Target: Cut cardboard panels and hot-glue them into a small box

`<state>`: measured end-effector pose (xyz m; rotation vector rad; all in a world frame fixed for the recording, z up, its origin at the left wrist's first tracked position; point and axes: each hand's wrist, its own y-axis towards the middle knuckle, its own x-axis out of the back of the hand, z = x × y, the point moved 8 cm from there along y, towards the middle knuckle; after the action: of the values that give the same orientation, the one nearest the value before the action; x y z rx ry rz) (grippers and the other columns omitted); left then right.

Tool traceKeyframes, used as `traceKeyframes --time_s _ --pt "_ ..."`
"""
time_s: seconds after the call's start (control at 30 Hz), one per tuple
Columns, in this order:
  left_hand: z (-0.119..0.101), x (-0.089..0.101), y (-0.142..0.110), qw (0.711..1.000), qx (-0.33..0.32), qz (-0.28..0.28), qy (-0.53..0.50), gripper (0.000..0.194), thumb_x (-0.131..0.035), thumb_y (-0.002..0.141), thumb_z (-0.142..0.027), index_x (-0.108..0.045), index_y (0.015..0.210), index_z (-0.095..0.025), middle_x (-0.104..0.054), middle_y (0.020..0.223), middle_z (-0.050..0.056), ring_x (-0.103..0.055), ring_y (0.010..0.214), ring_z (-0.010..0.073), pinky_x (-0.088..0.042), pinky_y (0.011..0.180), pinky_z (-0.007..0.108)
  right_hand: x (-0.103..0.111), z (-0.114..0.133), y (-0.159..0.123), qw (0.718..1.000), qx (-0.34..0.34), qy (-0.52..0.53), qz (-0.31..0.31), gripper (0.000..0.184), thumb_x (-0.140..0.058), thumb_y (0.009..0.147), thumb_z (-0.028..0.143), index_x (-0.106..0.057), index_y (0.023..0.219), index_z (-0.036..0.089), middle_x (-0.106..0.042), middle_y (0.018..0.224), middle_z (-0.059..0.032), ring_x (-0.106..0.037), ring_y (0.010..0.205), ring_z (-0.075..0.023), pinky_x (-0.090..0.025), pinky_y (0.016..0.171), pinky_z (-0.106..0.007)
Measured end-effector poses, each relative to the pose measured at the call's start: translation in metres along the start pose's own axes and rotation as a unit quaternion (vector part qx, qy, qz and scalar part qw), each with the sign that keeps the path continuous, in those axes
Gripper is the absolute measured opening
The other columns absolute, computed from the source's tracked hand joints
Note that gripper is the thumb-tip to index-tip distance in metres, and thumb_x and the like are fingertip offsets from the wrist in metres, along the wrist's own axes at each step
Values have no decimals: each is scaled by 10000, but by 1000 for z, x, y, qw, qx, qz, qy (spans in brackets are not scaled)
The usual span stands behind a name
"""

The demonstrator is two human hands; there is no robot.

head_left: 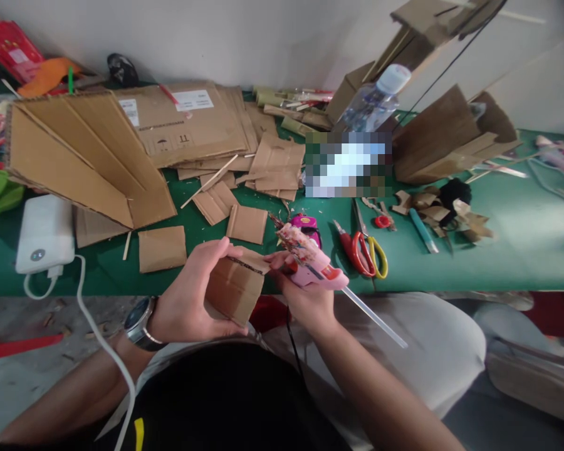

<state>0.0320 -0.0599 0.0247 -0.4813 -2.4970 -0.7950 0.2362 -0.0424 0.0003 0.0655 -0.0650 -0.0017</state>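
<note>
My left hand point(192, 294) is closed around a small folded cardboard box point(237, 289), thumb along the near edge and fingers over its top. In my right hand point(308, 300) is a pink hot glue gun point(317, 269), its front crusted with residue and a clear glue stick point(376, 318) jutting from the back toward me. The right fingertips touch or nearly touch the box's right edge. Just beyond the hands, loose cardboard squares point(247, 223) lie on the green table point(305, 216).
Red-handled scissors point(363, 254) and a blue cutter point(423, 230) lie to the right. A white power bank point(46, 235) with a trailing cable stands left, beside a large cardboard piece point(89, 150). Behind are stacked cardboard point(192, 128) and a plastic bottle point(371, 103).
</note>
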Motion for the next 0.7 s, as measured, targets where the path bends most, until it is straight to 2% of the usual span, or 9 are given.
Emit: traceKeyframes --time_s 0.23,0.43,0.6,0.7 --pt "1 0 -6 999 0 -1 -35 1436 -1002 735 -538 -55 1785 -290 -572 1500 215 -598 1369 406 -496 1171 647 -2 -5 1 999 -6 52 8 131 -780 908 206 -665 901 270 -767 940 -17 -812 1028 -254 -663 1022 -447" --pt "-4 4 -2 1000 -4 2 -6 1402 -970 750 -601 -96 1782 -232 -569 1466 215 -605 1311 398 -503 1152 628 -1 -8 1 998 2 68 -3 153 -798 901 179 -674 897 268 -762 928 -2 -808 1005 -236 -661 997 -415" --pt "0 0 -1 998 27 45 27 1350 -918 776 -661 -105 1777 -260 -578 1486 220 -611 1304 439 -501 1112 668 -2 -10 -1 999 -4 46 -4 146 -777 902 186 -663 922 275 -778 942 -3 -795 977 -227 -659 979 -417" --pt "8 -1 -7 996 59 67 5 1323 -934 770 -624 -141 1771 -281 -577 1512 210 -605 1333 451 -485 1136 684 -1 -3 0 1000 -5 20 -9 153 -787 892 209 -653 943 265 -793 947 -9 -789 966 -223 -659 964 -411"
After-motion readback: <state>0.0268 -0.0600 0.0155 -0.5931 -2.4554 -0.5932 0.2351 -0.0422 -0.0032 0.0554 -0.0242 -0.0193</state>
